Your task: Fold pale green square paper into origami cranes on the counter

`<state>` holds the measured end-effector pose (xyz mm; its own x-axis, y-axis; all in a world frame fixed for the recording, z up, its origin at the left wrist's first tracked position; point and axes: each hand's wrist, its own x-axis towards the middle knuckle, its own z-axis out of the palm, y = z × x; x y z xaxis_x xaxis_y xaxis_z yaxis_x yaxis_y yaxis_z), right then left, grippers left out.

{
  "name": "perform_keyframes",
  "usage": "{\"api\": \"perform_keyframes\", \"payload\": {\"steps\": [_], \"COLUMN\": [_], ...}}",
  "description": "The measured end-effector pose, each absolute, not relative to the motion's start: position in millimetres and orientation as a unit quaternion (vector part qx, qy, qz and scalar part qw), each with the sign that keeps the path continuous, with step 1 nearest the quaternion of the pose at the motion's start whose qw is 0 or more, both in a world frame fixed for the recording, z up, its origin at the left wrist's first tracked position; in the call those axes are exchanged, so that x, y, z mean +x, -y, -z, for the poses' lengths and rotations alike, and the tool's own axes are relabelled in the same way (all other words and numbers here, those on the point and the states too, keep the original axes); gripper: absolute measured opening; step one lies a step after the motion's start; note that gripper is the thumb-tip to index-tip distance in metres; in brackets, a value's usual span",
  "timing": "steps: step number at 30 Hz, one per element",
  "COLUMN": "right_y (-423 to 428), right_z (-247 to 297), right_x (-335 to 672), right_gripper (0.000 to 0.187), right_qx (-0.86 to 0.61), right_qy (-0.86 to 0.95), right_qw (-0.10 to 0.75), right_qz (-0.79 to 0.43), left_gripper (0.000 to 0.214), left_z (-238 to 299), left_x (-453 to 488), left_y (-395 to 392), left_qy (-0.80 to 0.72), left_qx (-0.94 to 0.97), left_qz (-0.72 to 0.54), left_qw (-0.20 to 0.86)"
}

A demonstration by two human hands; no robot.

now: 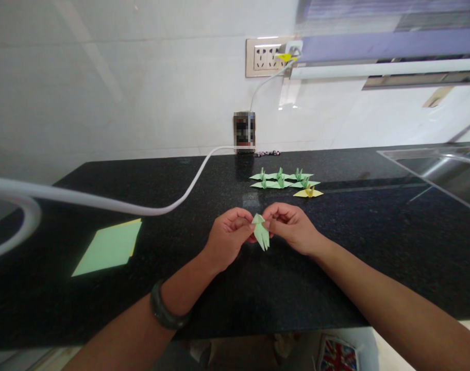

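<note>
A pale green piece of folded origami paper is held upright over the dark counter, with a small folded flap on top and split points hanging down. My left hand pinches its left edge, thumb in front. From the other side my right hand grips it between thumb and fingers. Just beyond my hands stand several green paper cranes in two rows. One yellow paper crane sits at their near right. To the left lies a stack of green and yellow paper sheets.
A white cable arcs across the left of the black counter in front of the paper. A phone-like object, pixelated, leans on the wall below a socket panel. A metal sink is set in at the right.
</note>
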<state>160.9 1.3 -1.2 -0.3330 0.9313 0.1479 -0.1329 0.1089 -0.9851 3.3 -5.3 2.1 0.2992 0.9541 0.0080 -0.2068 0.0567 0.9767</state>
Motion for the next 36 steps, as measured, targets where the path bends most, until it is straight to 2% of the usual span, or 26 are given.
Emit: {"api": "perform_keyframes", "payload": {"steps": [7,11,15,22,26,36], "right_y": [-1.3,-2.3,-2.2,-1.3,-1.9,-0.3], "right_z": [1.1,0.5,0.1,0.7,2.2,4.7], "right_x": [163.9,165.4,166.3,164.6,162.7,162.8], "right_gripper": [0.006,0.007,0.009,0.006,0.017,0.022], "right_qx": [-0.309,-0.308,-0.313,-0.328,-0.343,-0.362], "right_qy": [0.616,0.638,0.665,0.647,0.618,0.666], "right_qw": [0.459,0.463,0.46,0.462,0.46,0.406], "right_qz": [-0.561,-0.534,-0.497,-0.511,-0.537,-0.51], "left_gripper": [0.007,0.024,0.026,0.023,0.023,0.02], "left_z": [-3.1,-0.5,0.7,-2.7,-1.0,1.3], "left_x": [2.8,1.1,1.0,3.6,2.9,0.9], "left_y": [6.6,5.2,3.9,5.2,4.8,4.9], "left_qy": [-0.374,-0.358,-0.36,-0.381,-0.395,-0.393], "left_qx": [0.514,0.5,0.503,0.526,0.535,0.579], "left_qz": [-0.463,-0.451,-0.411,-0.414,-0.433,-0.436], "left_qw": [0.618,0.647,0.67,0.638,0.608,0.567]}}
